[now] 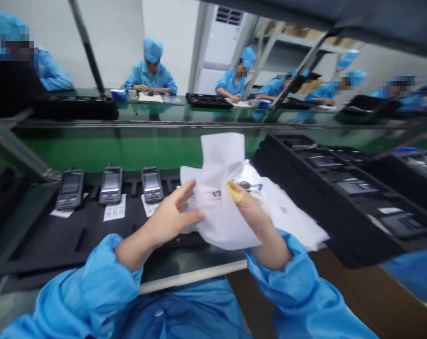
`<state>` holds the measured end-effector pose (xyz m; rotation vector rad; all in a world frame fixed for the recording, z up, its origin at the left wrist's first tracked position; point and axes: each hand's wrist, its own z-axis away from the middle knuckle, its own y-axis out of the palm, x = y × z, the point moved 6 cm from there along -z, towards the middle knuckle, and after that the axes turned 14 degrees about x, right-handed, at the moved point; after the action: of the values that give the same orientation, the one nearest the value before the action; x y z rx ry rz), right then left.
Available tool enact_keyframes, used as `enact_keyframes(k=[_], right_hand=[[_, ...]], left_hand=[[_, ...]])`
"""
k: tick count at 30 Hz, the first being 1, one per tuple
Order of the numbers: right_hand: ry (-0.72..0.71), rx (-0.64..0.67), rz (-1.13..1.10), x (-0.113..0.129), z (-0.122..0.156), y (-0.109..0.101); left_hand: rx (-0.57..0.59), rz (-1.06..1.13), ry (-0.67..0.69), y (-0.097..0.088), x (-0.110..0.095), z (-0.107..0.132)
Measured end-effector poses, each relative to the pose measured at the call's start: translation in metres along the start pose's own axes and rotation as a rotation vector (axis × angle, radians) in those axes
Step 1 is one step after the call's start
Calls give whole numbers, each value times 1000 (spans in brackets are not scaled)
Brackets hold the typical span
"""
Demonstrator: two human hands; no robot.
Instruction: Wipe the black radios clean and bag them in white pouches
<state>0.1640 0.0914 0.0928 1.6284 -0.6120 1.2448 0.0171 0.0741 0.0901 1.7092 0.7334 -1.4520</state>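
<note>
A crumpled white plastic bag (220,207) with a small printed logo fills the space between my hands. My left hand (169,214) lies against its left side, fingers spread. My right hand (249,205) pinches the bag's right part, with a yellow finger cot on its fingertips. Just beyond those fingertips shows a small metal part with a blue tag (250,186), partly hidden by the bag. Left of the bag, several handheld devices with screens (110,184) stand in a black foam tray (40,240), with paper labels (114,208) below them.
To the right, black trays (340,188) hold more devices. A green conveyor belt (103,153) runs behind my hands. Across it, several co-workers in blue gowns and caps (151,70) sit at a long bench. My own blue sleeves fill the bottom of the view.
</note>
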Motion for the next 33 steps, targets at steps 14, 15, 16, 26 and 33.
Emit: enact_keyframes(k=[14,15,16,26,33], right_hand=[[423,141,-205,-101,-29,92],[448,153,-178,-102,-28,93],[478,182,-139,-102,-27,93],[152,77,1169,-11,-155,69],[392,173,1229,-54,-213,85]], left_hand=[[-403,416,13,-78,17,70],[-425,404,-2,-78,17,72],[-476,384,-3,-81,15,76],[-584,-322,-87,-86,-34,113],[-608,-117,-108,-95,-16,106]])
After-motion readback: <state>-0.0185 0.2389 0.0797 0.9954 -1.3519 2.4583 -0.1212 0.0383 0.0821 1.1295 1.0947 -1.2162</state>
